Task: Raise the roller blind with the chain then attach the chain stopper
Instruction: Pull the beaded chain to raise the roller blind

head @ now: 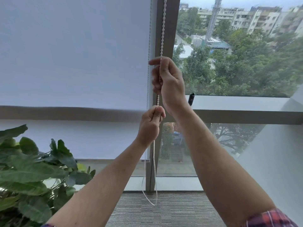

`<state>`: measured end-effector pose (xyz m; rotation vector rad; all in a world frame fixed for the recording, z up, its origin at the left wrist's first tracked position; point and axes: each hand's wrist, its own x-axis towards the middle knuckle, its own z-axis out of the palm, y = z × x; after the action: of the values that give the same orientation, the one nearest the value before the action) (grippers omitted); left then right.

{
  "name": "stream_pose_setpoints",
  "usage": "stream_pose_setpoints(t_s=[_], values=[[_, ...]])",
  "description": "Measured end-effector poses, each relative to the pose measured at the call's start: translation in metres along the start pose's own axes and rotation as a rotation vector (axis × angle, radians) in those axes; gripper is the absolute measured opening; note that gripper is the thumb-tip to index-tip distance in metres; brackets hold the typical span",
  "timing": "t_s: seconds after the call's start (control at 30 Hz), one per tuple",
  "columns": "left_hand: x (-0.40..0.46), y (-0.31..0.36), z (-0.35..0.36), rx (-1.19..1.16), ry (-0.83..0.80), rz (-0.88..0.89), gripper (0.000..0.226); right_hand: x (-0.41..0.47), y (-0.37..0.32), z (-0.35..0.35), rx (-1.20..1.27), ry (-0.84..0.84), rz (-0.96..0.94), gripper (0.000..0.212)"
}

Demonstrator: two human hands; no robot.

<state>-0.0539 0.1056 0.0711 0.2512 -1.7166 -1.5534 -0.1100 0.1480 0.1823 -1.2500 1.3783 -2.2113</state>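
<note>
**Blind barely raised, stopper still to come**

The bead chain point(162, 33) hangs beside the window frame point(168, 30), its loop reaching near the carpet point(164, 210). The right hand point(167, 79) has its fingers closed around the chain higher up; the left hand point(151, 123) pinches it just below. The roller blind point(73, 54) covers most of its pane, its bottom bar point(114, 160) low. Most of the raising looks left to do, and no chain stopper is visible.
</note>
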Motion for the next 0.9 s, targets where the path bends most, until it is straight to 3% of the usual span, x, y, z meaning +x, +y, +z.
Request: stream_pose_setpoints(t_s=[0.3,0.5,0.7,0.83,0.9], values=[[-0.007,0.001,-0.002,-0.147,-0.168,0.039,0.049,-0.011,0.002,-0.002,-0.042,0.110,-0.189,0.030],[0.013,0.030,0.001,-0.230,-0.157,0.144,0.063,-0.020,0.019,-0.011,-0.164,0.148,-0.172,0.031],[0.041,0.076,0.002,-0.213,-0.073,0.204,0.055,-0.044,0.055,-0.023,-0.227,0.123,-0.048,0.034],[0.045,0.088,0.012,-0.143,-0.108,0.218,0.025,-0.052,0.062,-0.024,-0.245,0.132,-0.032,0.041],[0.042,0.085,0.017,-0.185,-0.100,0.205,0.023,-0.056,0.060,-0.023,-0.223,0.153,-0.048,0.040]])
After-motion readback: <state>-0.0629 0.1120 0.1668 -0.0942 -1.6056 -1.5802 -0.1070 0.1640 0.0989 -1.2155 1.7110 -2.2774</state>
